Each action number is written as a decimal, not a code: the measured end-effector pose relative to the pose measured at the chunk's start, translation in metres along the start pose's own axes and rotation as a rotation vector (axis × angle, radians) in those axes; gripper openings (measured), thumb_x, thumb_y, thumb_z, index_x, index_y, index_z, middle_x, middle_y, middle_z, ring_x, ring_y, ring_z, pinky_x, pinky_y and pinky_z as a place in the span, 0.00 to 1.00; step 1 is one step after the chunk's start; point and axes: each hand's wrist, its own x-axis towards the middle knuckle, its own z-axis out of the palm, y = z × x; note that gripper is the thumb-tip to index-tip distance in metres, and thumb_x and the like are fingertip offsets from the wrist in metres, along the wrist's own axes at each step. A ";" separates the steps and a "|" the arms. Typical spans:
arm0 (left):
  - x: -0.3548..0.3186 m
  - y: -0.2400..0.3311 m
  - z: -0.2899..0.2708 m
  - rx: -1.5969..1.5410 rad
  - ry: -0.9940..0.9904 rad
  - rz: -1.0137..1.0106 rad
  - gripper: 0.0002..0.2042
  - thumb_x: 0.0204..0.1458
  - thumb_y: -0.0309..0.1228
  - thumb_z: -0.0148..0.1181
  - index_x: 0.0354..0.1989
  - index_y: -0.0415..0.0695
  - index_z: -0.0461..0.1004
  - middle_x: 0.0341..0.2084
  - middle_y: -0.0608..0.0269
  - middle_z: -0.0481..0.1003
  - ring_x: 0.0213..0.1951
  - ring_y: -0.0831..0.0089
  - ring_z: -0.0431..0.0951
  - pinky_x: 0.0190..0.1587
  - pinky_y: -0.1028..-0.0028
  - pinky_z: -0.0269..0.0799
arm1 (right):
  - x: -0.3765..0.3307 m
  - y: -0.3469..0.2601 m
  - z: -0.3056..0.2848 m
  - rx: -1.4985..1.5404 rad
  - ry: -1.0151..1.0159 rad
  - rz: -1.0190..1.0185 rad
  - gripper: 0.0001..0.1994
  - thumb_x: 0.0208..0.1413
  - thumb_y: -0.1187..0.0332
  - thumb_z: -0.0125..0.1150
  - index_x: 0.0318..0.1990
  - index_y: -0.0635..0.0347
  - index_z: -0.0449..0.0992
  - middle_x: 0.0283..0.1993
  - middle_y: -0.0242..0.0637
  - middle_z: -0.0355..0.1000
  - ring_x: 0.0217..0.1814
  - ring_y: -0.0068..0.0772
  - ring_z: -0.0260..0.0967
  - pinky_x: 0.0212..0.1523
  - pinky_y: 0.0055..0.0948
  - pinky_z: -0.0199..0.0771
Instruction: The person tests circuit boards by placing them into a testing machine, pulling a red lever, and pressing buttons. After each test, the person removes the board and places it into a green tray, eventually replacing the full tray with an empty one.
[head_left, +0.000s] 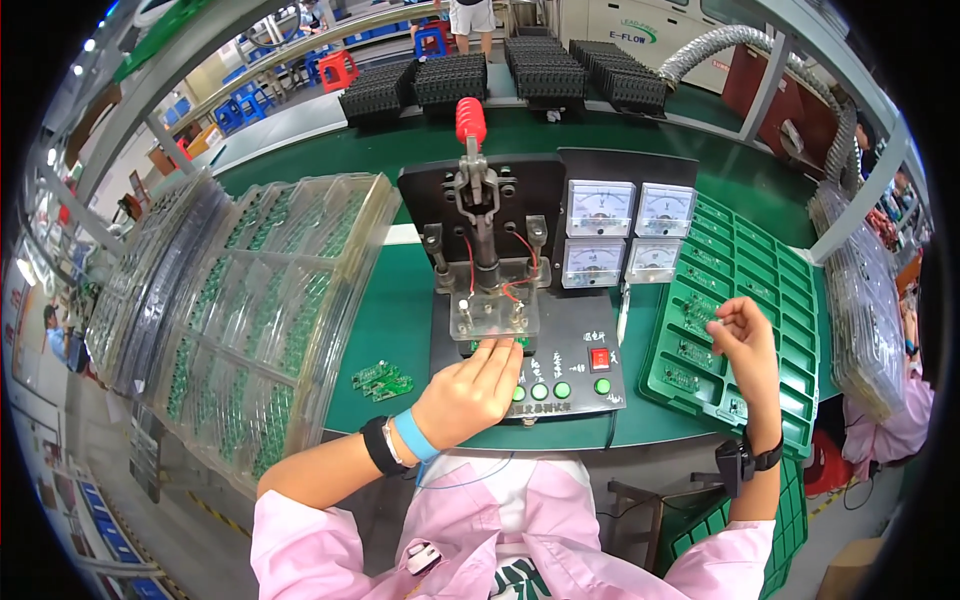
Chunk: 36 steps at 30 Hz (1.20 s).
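A black test fixture [590, 372] stands before me, with a clear pressing plate [497, 312] and a lever with a red handle [470, 122]. My left hand [468, 390] reaches in at the plate's front edge. Its straight fingers lie together on a green circuit board [524, 343], mostly hidden by fingers and plate; the thumb is out of sight. Over a green compartment tray [655, 385], my right hand [745, 338] has loosely curled fingers slightly apart. A circuit board [699, 313] in the tray lies right beside its fingertips; I see nothing held.
Loose circuit boards [382, 381] lie left of the fixture. Clear trays of boards [270, 300] are stacked at left, more clear trays [860, 300] at right. Four-dial meter panel [630, 228] rises behind the fixture. Black slotted racks [545, 72] line the back; a metal frame post [860, 205] stands right.
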 end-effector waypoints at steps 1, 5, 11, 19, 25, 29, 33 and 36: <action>0.001 0.000 -0.001 -0.003 -0.005 0.004 0.18 0.43 0.25 0.57 0.45 0.33 0.76 0.42 0.50 0.79 0.43 0.62 0.81 0.40 0.74 0.78 | 0.002 0.001 -0.004 0.007 0.014 -0.003 0.09 0.53 0.80 0.61 0.39 0.63 0.68 0.30 0.27 0.67 0.25 0.14 0.64 0.26 0.15 0.65; 0.003 0.003 -0.007 -0.044 -0.070 -0.081 0.17 0.46 0.26 0.56 0.45 0.34 0.75 0.42 0.51 0.78 0.45 0.63 0.80 0.41 0.73 0.76 | 0.012 0.011 -0.024 -0.004 0.052 -0.012 0.08 0.54 0.79 0.61 0.39 0.63 0.68 0.30 0.26 0.67 0.26 0.13 0.64 0.26 0.15 0.65; 0.000 -0.002 -0.007 -0.225 -0.078 -0.218 0.17 0.49 0.29 0.59 0.47 0.36 0.75 0.44 0.53 0.77 0.50 0.61 0.76 0.48 0.68 0.71 | 0.048 0.029 -0.070 -0.051 0.117 -0.027 0.06 0.57 0.74 0.59 0.41 0.61 0.70 0.30 0.27 0.68 0.26 0.13 0.64 0.27 0.14 0.65; 0.009 0.003 -0.021 -0.423 -0.109 -0.339 0.22 0.46 0.37 0.65 0.48 0.35 0.74 0.45 0.52 0.76 0.50 0.60 0.75 0.52 0.64 0.68 | 0.125 0.112 -0.155 -0.065 0.431 -0.002 0.12 0.58 0.70 0.59 0.48 0.64 0.73 0.33 0.31 0.71 0.32 0.22 0.71 0.34 0.22 0.75; 0.009 0.001 -0.035 -0.487 -0.147 -0.410 0.25 0.43 0.36 0.67 0.49 0.36 0.74 0.46 0.50 0.76 0.52 0.52 0.74 0.55 0.61 0.66 | 0.125 0.144 -0.159 0.047 0.515 0.049 0.16 0.56 0.73 0.57 0.52 0.67 0.73 0.38 0.36 0.74 0.35 0.27 0.73 0.37 0.26 0.77; 0.044 -0.015 -0.074 -0.399 0.200 -0.261 0.29 0.44 0.38 0.67 0.55 0.38 0.70 0.53 0.47 0.71 0.55 0.53 0.72 0.59 0.59 0.63 | 0.120 0.131 -0.163 -0.135 0.522 0.035 0.16 0.55 0.75 0.56 0.51 0.67 0.74 0.40 0.37 0.74 0.36 0.27 0.73 0.37 0.26 0.76; 0.099 -0.061 -0.067 -0.147 0.350 -0.471 0.38 0.41 0.34 0.70 0.64 0.41 0.62 0.58 0.46 0.66 0.56 0.54 0.71 0.60 0.58 0.61 | 0.107 0.112 -0.144 -0.441 0.419 -0.018 0.15 0.55 0.75 0.55 0.50 0.68 0.74 0.43 0.41 0.75 0.38 0.30 0.74 0.39 0.30 0.76; 0.096 -0.055 -0.057 -0.945 0.666 -0.314 0.41 0.39 0.32 0.73 0.65 0.43 0.60 0.51 0.52 0.72 0.54 0.55 0.72 0.60 0.56 0.61 | 0.083 0.074 -0.095 -0.550 0.270 -0.100 0.14 0.55 0.74 0.56 0.49 0.67 0.74 0.43 0.41 0.75 0.38 0.29 0.73 0.40 0.30 0.74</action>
